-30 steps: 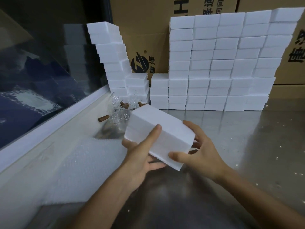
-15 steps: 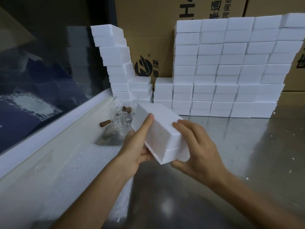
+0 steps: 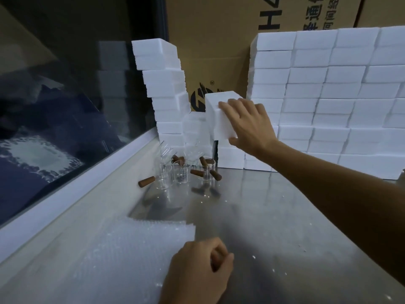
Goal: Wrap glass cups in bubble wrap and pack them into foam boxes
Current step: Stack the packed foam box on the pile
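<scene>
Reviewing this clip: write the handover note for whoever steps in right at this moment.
Right hand: grips a closed foam box, held at the short column of the foam box stacks.
Left hand: curled, at the edge of the bubble wrap; whether it pinches the wrap is unclear.
Glass cups with brown handles stand unwrapped near the window.
Done: many boxes stacked.
Left: set this box down, then wrap and box the remaining cups.

Right hand (image 3: 247, 123) stretched far forward, fingers spread, thumb below, gripping. Left hand (image 3: 197, 268) near, low, fingers curled, holding nothing.
</scene>
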`<action>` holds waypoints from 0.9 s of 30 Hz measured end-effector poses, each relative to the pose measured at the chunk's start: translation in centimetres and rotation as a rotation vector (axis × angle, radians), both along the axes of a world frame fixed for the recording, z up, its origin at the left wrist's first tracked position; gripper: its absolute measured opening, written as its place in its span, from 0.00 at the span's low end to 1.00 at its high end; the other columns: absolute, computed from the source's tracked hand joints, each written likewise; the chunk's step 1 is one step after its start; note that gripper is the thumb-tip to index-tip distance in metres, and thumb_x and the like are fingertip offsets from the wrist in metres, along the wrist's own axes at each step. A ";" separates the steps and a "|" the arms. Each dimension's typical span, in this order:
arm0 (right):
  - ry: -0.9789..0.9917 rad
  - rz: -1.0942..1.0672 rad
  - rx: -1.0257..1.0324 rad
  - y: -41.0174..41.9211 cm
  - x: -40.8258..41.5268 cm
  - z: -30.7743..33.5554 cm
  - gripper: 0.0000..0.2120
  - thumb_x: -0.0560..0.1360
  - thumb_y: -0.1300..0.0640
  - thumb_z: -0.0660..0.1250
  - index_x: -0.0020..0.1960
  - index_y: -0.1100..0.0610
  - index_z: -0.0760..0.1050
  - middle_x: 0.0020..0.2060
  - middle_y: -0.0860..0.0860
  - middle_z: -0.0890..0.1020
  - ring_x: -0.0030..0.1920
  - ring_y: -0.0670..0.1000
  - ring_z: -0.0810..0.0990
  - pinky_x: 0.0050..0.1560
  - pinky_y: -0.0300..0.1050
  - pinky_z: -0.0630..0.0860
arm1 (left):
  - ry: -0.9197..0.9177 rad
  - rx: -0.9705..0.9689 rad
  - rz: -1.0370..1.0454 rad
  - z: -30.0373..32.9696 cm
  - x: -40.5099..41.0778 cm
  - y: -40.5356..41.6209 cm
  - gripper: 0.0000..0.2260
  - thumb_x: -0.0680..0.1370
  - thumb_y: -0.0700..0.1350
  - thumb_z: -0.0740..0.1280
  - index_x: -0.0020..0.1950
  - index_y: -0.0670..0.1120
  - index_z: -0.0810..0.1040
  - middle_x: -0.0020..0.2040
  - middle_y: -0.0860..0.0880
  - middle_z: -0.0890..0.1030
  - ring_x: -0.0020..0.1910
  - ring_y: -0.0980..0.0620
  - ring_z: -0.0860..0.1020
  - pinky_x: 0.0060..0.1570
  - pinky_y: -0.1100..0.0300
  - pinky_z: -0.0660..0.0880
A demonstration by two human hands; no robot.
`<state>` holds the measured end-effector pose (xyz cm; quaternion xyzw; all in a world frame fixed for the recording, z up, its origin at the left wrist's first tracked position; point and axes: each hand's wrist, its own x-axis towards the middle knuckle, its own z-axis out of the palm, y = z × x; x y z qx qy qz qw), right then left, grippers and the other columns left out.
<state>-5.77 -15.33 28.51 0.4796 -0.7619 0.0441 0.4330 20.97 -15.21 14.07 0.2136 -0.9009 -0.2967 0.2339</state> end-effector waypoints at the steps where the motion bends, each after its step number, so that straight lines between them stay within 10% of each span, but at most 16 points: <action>1: 0.015 -0.052 0.022 -0.8 -0.9 0.0 0.46 0.64 0.48 0.80 0.74 0.53 0.60 0.68 0.57 0.71 0.66 0.61 0.70 0.64 0.61 0.69 | -0.010 -0.013 -0.006 0.0 -0.1 0.0 0.09 0.72 0.62 0.66 0.45 0.59 0.74 0.35 0.69 0.77 0.36 0.66 0.76 0.36 0.74 0.69; 7: 0.043 -0.257 0.017 -3.9 -5.1 0.2 0.44 0.64 0.47 0.80 0.72 0.57 0.61 0.64 0.60 0.74 0.64 0.62 0.74 0.66 0.61 0.66 | -0.078 -0.164 -0.050 0.1 -0.7 0.2 0.13 0.75 0.64 0.59 0.51 0.57 0.65 0.39 0.58 0.74 0.40 0.63 0.74 0.41 0.76 0.66; 13: 0.022 -0.343 0.070 -6.1 -7.0 0.7 0.48 0.68 0.39 0.76 0.76 0.58 0.56 0.68 0.60 0.73 0.70 0.62 0.70 0.73 0.59 0.60 | -0.183 -0.264 -0.032 0.2 -1.5 0.1 0.17 0.77 0.65 0.56 0.59 0.56 0.65 0.64 0.58 0.72 0.59 0.60 0.74 0.53 0.70 0.66; 17: 0.001 -0.447 0.143 -6.0 -7.4 0.9 0.49 0.76 0.40 0.67 0.80 0.58 0.39 0.78 0.62 0.55 0.79 0.61 0.52 0.77 0.60 0.46 | -0.136 -0.194 -0.001 0.6 -1.3 0.4 0.18 0.76 0.65 0.58 0.57 0.54 0.65 0.54 0.60 0.72 0.56 0.60 0.74 0.54 0.65 0.70; 21: -0.081 -0.584 0.188 -6.5 -5.5 0.7 0.46 0.80 0.48 0.63 0.78 0.60 0.31 0.79 0.63 0.39 0.79 0.62 0.41 0.78 0.60 0.42 | -0.170 -0.257 -0.076 1.2 -0.9 0.5 0.18 0.61 0.66 0.68 0.36 0.53 0.74 0.32 0.63 0.75 0.32 0.66 0.76 0.29 0.72 0.70; 25: -0.210 -0.448 0.105 -7.3 -3.1 -2.0 0.36 0.80 0.55 0.58 0.79 0.64 0.42 0.79 0.62 0.40 0.80 0.61 0.42 0.78 0.61 0.45 | -0.108 -0.172 -0.009 0.7 -1.1 0.8 0.16 0.75 0.64 0.58 0.54 0.55 0.63 0.50 0.54 0.73 0.54 0.56 0.75 0.52 0.65 0.70; 27: -0.240 -0.270 0.003 -7.3 -1.9 -4.5 0.26 0.78 0.57 0.60 0.74 0.61 0.60 0.76 0.63 0.59 0.76 0.61 0.59 0.73 0.61 0.58 | -0.117 -0.248 -0.014 0.4 -1.3 0.7 0.14 0.76 0.63 0.57 0.52 0.55 0.62 0.49 0.53 0.71 0.54 0.55 0.75 0.53 0.62 0.69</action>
